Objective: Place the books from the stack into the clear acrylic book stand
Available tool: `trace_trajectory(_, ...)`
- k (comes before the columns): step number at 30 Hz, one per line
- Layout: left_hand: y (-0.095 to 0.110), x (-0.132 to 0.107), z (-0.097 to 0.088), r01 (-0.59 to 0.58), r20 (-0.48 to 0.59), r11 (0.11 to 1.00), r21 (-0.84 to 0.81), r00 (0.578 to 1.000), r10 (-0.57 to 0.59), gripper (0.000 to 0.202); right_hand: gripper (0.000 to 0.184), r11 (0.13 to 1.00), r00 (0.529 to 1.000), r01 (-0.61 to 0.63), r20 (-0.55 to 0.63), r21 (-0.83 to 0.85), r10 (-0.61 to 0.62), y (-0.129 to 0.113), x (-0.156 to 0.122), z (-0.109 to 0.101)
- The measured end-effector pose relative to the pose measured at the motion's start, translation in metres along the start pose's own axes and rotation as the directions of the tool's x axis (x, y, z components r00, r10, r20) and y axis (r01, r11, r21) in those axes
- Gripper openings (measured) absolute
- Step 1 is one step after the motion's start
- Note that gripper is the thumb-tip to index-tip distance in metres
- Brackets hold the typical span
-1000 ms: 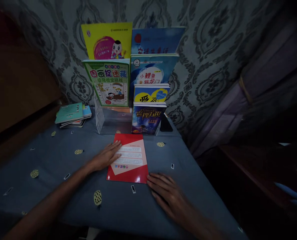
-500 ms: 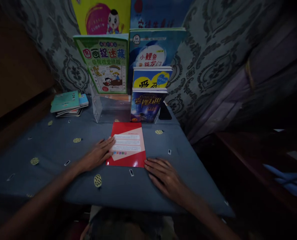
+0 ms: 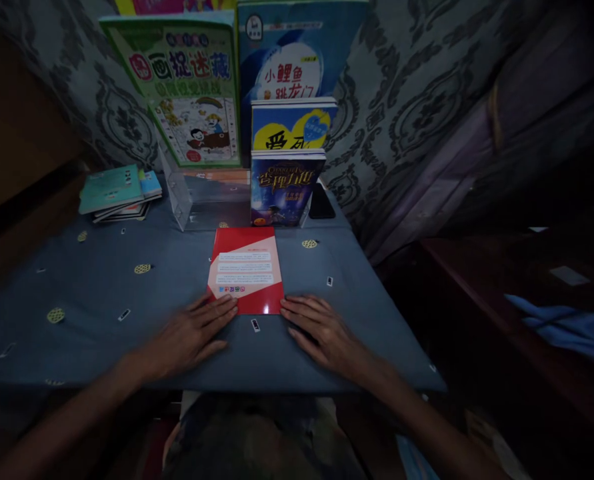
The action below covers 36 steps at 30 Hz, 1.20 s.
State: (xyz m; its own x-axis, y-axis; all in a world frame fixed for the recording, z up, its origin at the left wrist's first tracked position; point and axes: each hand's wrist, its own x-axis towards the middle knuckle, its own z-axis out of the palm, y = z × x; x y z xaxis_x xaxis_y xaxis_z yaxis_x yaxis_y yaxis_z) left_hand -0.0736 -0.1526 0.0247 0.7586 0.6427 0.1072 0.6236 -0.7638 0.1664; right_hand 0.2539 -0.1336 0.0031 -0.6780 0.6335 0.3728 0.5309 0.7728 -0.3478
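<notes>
A thin red booklet (image 3: 247,267) with a pale label lies flat on the blue-grey tablecloth (image 3: 127,293), back cover up, just in front of a clear display stand (image 3: 191,203). My left hand (image 3: 189,333) rests flat on the cloth, its fingers spread and its fingertips touching the booklet's near left corner. My right hand (image 3: 319,330) lies flat too, fingers apart, fingertips at the booklet's near right corner. Neither hand holds anything.
The stand holds several upright children's books: a green one (image 3: 187,87), a blue one (image 3: 297,60), a yellow-blue one (image 3: 289,127), a dark one (image 3: 284,197). A small pile of books (image 3: 119,193) lies at the left. A black phone (image 3: 321,200) sits by the stand. Patterned wallpaper behind; the table edge drops off at right.
My left hand has slid off the booklet's left side down to its near left corner. My right hand stays at the near right corner. The camera has tilted down and drawn closer.
</notes>
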Motion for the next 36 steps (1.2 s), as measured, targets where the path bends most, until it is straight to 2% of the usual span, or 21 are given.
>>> trace_trajectory(7, 0.029, 0.064, 0.012, -0.121, 0.060, 0.992, -0.033, 0.991, 0.122, 0.061, 0.047, 0.997, 0.999, -0.049, 0.004, 0.052, 0.049, -0.001, -0.001, -0.002)
trace_trajectory(9, 0.033, 0.073, 0.014, -0.128, 0.058, 0.991, -0.036, 0.990, 0.129, 0.062, 0.051, 0.993, 0.996, -0.090, -0.008, 0.070, 0.091, 0.001, -0.003, -0.001)
trace_trajectory(12, 0.033, 0.074, 0.014, -0.132, 0.045, 0.990, -0.049, 0.990, 0.135, 0.060, 0.052, 0.989, 0.994, -0.110, -0.018, 0.095, 0.112, 0.004, -0.005, 0.000)
trace_trajectory(15, 0.022, 0.066, 0.012, -0.080, 0.027, 0.996, -0.037, 0.996, 0.081, 0.061, 0.051, 0.990, 0.995, -0.102, -0.002, 0.101, 0.103, 0.007, -0.002, 0.000)
trace_trajectory(19, -0.009, 0.052, 0.009, 0.091, -0.020, 0.996, -0.014, 0.996, -0.092, 0.058, 0.048, 0.993, 0.994, -0.099, 0.046, 0.065, 0.096, 0.009, 0.017, -0.002)
trace_trajectory(23, -0.048, 0.047, 0.010, 0.261, -0.069, 0.965, -0.011, 0.963, -0.261, 0.057, 0.046, 0.996, 0.989, -0.081, 0.125, 0.024, 0.078, 0.008, 0.053, 0.006)
trace_trajectory(26, -0.065, 0.049, 0.015, 0.298, -0.106, 0.955, -0.012, 0.949, -0.297, 0.057, 0.046, 0.998, 0.981, -0.056, 0.188, 0.001, 0.055, 0.009, 0.088, 0.020)
trace_trajectory(29, -0.069, 0.051, 0.019, 0.293, -0.122, 0.956, -0.013, 0.948, -0.292, 0.056, 0.048, 0.999, 0.975, -0.040, 0.217, -0.030, 0.046, 0.019, 0.124, 0.033)
trace_trajectory(32, -0.067, 0.052, 0.020, 0.295, -0.108, 0.955, -0.006, 0.950, -0.294, 0.057, 0.050, 0.991, 0.970, -0.115, 0.206, -0.070, 0.127, 0.037, 0.151, 0.036)
trace_trajectory(36, -0.065, 0.052, 0.019, 0.301, -0.118, 0.954, -0.002, 0.947, -0.299, 0.056, 0.050, 0.967, 0.960, -0.234, 0.136, -0.099, 0.246, 0.061, 0.160, 0.030)
